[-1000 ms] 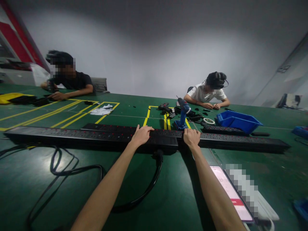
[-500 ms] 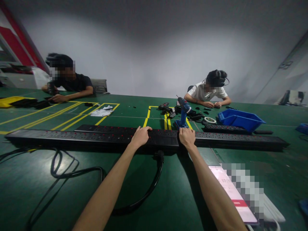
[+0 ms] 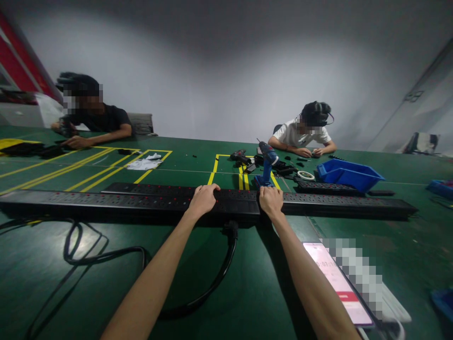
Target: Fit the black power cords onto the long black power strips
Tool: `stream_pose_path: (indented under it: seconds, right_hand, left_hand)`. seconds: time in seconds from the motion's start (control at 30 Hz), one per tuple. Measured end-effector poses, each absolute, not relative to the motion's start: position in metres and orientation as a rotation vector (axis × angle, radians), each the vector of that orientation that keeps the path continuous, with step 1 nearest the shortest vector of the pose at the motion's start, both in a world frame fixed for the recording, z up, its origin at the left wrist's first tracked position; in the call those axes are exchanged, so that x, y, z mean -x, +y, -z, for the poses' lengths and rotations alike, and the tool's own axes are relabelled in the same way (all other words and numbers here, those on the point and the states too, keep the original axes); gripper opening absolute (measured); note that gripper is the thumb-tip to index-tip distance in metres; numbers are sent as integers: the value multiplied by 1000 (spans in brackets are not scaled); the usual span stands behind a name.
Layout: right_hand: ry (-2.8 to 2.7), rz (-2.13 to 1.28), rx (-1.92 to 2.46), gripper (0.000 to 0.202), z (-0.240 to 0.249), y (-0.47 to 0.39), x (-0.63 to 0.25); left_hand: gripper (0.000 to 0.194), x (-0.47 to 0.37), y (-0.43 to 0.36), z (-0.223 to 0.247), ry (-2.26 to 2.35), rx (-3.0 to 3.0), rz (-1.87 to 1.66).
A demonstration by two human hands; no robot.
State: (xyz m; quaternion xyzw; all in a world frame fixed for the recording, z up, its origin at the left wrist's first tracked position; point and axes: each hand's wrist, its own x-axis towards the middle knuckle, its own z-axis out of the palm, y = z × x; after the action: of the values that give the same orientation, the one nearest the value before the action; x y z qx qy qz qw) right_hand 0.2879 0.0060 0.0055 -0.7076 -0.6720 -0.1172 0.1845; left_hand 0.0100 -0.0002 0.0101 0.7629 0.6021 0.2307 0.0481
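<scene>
A long black power strip (image 3: 141,204) with rows of sockets and small red marks lies crosswise in front of me. My left hand (image 3: 202,200) is closed over its top near the middle, the fingers reaching over the far side. My right hand (image 3: 272,200) grips the same strip further right, its fingertips partly hidden behind it. Between my hands a thick black cable (image 3: 231,245) leaves the near side of the strip and curves down under my left forearm. A second black power strip (image 3: 148,188) lies just behind, partly covered from view.
A blue cordless drill (image 3: 266,163) stands behind my right hand. Beyond it are black parts, a tape roll (image 3: 306,175) and a blue bin (image 3: 348,174). A phone (image 3: 338,278) lies at right, a looped cable (image 3: 76,245) at left. Two people (image 3: 95,113) sit across the green table.
The whole view has shifted slightly, so most things appear a little further left. Both hands keep their hold at about the same places on the strip.
</scene>
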Motion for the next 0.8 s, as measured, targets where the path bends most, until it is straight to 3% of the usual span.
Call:
stream_pose_path:
  seconds: [0.43, 0.63, 0.8]
  right_hand:
    - [-1918, 281, 1983, 51, -8, 5, -283]
    - [-1880, 214, 1900, 34, -49, -12, -258]
    - [-2347, -444, 1872, 34, -87, -61, -203]
  left_hand:
    - [43, -11, -5, -8, 1885, -2296, -734]
    - [43, -10, -5, -10, 1864, -2289, -706]
    - [43, -9, -6, -10, 1858, -2288, -712]
